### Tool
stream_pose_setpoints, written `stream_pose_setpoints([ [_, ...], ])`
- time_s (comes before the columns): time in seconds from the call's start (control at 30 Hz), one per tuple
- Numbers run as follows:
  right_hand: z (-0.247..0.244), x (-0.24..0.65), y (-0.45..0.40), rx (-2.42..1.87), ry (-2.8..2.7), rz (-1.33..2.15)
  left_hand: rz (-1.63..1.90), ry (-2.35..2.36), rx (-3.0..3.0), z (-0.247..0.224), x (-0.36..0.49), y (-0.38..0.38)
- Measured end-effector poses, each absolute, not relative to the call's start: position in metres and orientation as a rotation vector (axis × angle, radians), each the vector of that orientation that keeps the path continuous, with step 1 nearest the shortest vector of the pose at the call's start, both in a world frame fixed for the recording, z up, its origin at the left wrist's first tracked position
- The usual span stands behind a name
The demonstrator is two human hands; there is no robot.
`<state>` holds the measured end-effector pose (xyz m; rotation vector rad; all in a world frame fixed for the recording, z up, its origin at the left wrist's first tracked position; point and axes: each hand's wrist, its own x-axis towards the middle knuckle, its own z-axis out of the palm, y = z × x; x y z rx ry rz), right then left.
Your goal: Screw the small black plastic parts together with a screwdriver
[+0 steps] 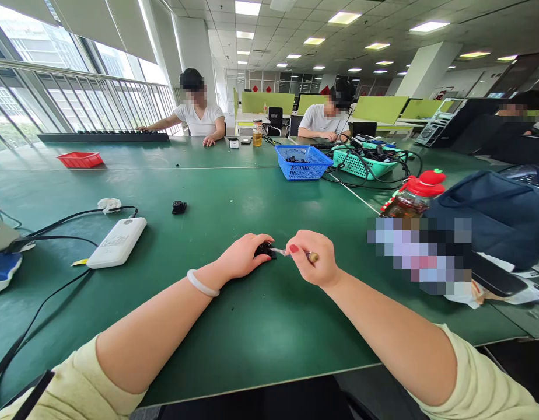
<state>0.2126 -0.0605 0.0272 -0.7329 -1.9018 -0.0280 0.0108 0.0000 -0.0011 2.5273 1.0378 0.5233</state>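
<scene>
On the green table, my left hand (241, 256) grips a small black part (264, 249) between thumb and fingers, which hide much of it. My right hand (312, 256) is closed around a slim hand tool (280, 251) with a light metallic shaft and a brownish rounded handle end. The tool's tip meets the near right side of the black part; its exact shape is too small to make out. Farther left and beyond my left hand lies another small black piece (179, 207), apart from both hands.
A white power bank (118, 242) with black cables lies at left. Farther back are a red tray (80, 159), a blue basket (302, 162) and a green basket (361, 163) of cables. A red-lidded jar (412, 195) and dark blue bag (492, 216) stand right. Co-workers sit opposite.
</scene>
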Motion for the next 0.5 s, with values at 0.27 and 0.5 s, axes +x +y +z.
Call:
stream_pose_setpoints([
  [0.27,0.0257,0.2131,-0.0581,-0.684,-1.955,-0.009,0.522,1.033,2.531,0.0015,0.0111,-0.001],
  [0.5,0.0241,0.2153,-0.0559,-0.62,-2.075,-0.06,0.535,1.017,2.531,-0.0008,0.0114,0.0002],
])
